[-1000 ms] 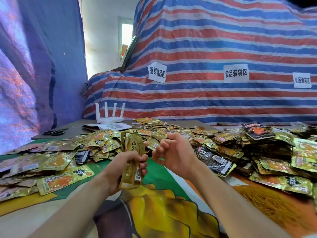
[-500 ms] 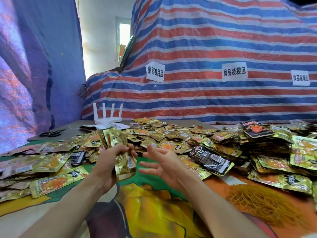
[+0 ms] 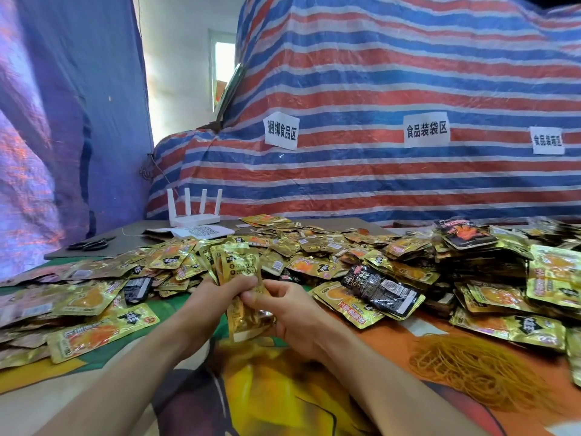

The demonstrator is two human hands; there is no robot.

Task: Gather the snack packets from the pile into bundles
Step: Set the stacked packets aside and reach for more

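Observation:
An upright bundle of gold snack packets (image 3: 236, 265) is held in front of me, above the table's near middle. My left hand (image 3: 217, 298) grips it around the middle. My right hand (image 3: 290, 313) meets it from the right, thumb and fingers curled on the bundle's lower part. A wide pile of loose gold and black packets (image 3: 317, 247) covers the table behind and to both sides of my hands.
A heap of yellow rubber bands (image 3: 481, 369) lies at the near right. Scissors (image 3: 89, 244), a white router (image 3: 193, 212) and a printed sheet sit at the back left. A striped tarp (image 3: 377, 89) with paper labels rises behind the table.
My right hand, open half a second ago, has closed onto the bundle's lower part. The bundle has shifted right toward the centre with my left hand.

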